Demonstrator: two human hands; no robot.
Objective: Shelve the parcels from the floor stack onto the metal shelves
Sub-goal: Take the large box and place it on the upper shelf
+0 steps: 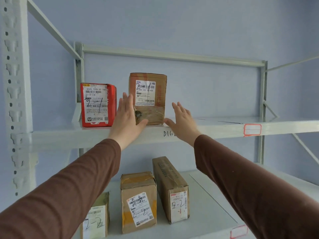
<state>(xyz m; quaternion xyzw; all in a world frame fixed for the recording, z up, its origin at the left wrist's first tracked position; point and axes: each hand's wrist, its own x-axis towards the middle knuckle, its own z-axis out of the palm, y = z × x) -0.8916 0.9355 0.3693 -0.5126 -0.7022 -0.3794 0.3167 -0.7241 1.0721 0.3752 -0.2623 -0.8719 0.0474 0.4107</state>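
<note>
Both hands were raised to the upper shelf, one on each side of a brown box that stood upright near the shelf's front edge. The left hand was open, fingers straight and together, its palm against the box's left front corner and its thumb lying across the lower front face. The right hand was also open, fingers spread and straight, holding nothing; its thumb tip reached the box's lower right corner, though actual contact could not be made out. Neither hand gripped the box.

A red box stood at the left end of the same shelf, just beside the left hand. On the lower shelf, three more boxes stood in a row towards the front.
</note>
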